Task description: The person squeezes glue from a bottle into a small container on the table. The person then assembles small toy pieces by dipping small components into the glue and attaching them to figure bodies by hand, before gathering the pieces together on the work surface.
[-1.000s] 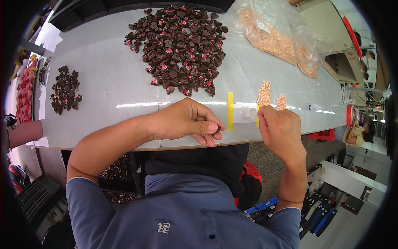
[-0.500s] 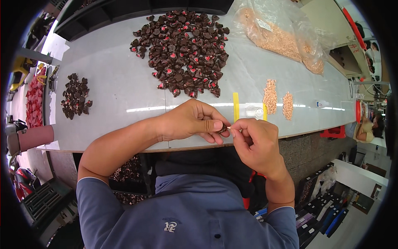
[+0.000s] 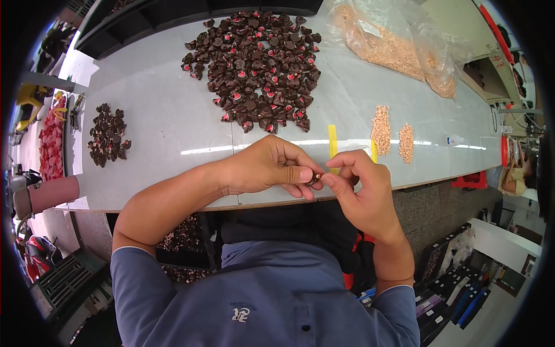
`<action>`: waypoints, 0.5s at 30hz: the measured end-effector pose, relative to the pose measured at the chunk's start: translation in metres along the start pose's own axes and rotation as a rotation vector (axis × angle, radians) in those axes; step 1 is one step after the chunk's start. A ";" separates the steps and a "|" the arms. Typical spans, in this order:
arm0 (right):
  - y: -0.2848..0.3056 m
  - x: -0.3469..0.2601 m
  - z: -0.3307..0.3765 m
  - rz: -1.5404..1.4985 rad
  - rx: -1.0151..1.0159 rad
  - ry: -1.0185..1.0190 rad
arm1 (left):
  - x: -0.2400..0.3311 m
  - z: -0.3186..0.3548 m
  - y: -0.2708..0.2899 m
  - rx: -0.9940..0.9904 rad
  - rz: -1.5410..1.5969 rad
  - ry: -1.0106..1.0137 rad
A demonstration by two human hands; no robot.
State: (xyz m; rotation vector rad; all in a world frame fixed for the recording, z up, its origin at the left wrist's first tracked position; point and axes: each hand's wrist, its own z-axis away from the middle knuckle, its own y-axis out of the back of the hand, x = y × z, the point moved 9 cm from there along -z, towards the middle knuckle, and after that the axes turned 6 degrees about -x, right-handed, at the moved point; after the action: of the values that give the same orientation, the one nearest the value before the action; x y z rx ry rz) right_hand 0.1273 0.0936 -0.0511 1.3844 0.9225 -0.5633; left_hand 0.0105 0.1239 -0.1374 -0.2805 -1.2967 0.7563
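My left hand point(image 3: 263, 168) pinches a small dark brown moulded piece point(image 3: 315, 179) between thumb and fingers, above the table's near edge. A tiny pale bit shows on this piece. Close against it is the thumb tip of my right hand point(image 3: 367, 188), whose index finger stands apart from the thumb; I see nothing between them. Beyond my hands lies a large heap of dark brown pieces point(image 3: 260, 69), several with red and white spots. To the right are two small piles of pale beige bits, a longer pile point(image 3: 381, 130) and a shorter pile point(image 3: 406, 143).
A smaller heap of dark pieces point(image 3: 108, 136) sits at the left. Clear plastic bags of beige bits point(image 3: 393, 55) lie at the back right. A black tray point(image 3: 173, 20) lines the far edge. Yellow strips point(image 3: 332, 144) mark the grey table point(image 3: 162, 115) near my right hand.
My right index finger has lifted away from the thumb, opening the pinch on a pale bit. A pale bit now shows on the dark piece. My left hand keeps its hold.
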 end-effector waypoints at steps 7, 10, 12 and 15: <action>-0.008 0.016 -0.006 -0.084 -0.176 -0.201 | -0.001 0.000 0.000 -0.024 -0.106 0.003; -0.010 0.017 -0.009 -0.060 -0.221 -0.191 | -0.002 -0.003 0.000 -0.019 -0.109 0.012; -0.009 0.018 -0.006 -0.075 -0.210 -0.173 | 0.000 -0.002 0.003 0.017 -0.097 -0.004; 0.021 0.037 0.010 -0.481 0.103 -0.176 | -0.002 -0.005 0.003 0.038 -0.005 -0.020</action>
State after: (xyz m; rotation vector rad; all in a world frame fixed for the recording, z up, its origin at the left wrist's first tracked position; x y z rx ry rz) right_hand 0.1672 0.0931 -0.0697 1.1791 1.0988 -1.0917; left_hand 0.0136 0.1261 -0.1421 -0.2392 -1.3000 0.7800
